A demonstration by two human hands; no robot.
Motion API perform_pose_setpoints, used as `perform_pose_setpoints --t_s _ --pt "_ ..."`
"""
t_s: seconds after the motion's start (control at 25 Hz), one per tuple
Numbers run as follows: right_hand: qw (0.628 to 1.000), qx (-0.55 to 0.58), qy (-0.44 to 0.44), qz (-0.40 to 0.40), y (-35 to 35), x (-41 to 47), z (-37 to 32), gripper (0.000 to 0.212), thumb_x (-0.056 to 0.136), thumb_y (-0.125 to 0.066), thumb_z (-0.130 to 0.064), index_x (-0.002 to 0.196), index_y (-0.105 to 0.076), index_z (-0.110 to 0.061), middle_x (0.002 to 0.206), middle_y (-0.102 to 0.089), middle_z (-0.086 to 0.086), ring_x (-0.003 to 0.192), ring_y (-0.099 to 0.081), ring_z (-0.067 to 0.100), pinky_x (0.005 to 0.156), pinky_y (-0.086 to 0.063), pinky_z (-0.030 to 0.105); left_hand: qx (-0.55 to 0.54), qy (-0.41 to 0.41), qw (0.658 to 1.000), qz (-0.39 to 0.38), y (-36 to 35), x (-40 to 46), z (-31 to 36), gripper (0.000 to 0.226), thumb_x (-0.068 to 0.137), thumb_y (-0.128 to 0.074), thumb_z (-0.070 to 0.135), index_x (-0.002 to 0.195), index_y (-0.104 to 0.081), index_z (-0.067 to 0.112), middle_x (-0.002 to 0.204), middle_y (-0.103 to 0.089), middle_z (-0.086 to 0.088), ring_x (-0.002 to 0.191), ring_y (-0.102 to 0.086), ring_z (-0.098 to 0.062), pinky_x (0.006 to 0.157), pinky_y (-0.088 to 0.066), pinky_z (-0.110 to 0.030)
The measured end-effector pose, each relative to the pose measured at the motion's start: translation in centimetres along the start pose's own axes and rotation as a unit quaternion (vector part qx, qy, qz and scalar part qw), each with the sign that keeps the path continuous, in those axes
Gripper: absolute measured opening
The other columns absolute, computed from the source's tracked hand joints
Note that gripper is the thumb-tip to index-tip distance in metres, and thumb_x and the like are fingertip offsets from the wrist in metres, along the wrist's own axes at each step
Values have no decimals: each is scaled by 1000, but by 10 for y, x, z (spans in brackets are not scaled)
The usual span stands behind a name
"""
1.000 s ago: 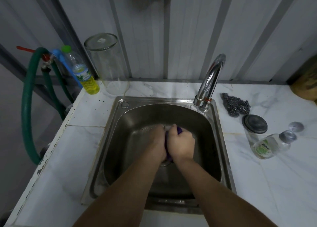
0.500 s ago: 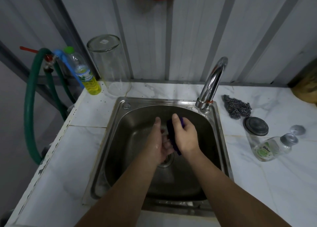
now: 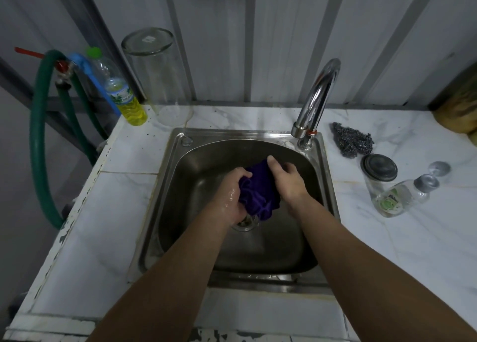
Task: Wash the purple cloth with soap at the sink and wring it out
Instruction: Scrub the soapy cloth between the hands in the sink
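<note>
Both hands on the bunched purple cloth (image 3: pixel 259 192), over the steel sink (image 3: pixel 165 187) basin.
We see left hand (image 3: pixel 232 196) (wet) and right hand (image 3: pixel 287 180) gripping it from either side, above the drain (image 3: pixel 245 223).

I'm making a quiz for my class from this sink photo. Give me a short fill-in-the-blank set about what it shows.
1. Both hands, the left hand and the right hand, grip the ____ cloth.
2. The cloth is held over the steel ____.
3. The steel wool lies on the counter to the ____ of the tap.
4. The bottle with the green cap holds ____ liquid.

Missing words: purple; sink; right; yellow
</note>
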State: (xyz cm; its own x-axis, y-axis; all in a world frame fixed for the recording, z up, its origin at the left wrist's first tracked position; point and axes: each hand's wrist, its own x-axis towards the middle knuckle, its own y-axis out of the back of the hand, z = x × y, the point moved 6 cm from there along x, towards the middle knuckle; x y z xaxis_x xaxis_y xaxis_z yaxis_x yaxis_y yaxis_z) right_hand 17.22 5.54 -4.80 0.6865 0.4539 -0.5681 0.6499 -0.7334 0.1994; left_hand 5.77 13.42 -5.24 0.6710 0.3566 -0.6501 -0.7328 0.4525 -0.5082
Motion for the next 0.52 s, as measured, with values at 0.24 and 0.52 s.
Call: perform_pose_setpoints --t_s 0.24,0.52 --pt "993 117 -12 13 -6 -1 5 37 76 -79 -52 96 -64 -25 90 -76 5 66 -76 18 59 -63 35 -35 21 998 49 12 -5 1 49 80 -66 55 95 -80 10 102 -79 -19 88 -77 -39 79 -61 -55" --pt "987 -30 157 14 -46 -59 -1 46 70 -67 -73 70 -67 -26 58 -69 -2 59 -68 18 65 -61 43 -58 -1 994 93 20 2 -22 62 102 -37 50 68 -71 12 63 -69 -9 61 -68 -17 62 -55 -24"
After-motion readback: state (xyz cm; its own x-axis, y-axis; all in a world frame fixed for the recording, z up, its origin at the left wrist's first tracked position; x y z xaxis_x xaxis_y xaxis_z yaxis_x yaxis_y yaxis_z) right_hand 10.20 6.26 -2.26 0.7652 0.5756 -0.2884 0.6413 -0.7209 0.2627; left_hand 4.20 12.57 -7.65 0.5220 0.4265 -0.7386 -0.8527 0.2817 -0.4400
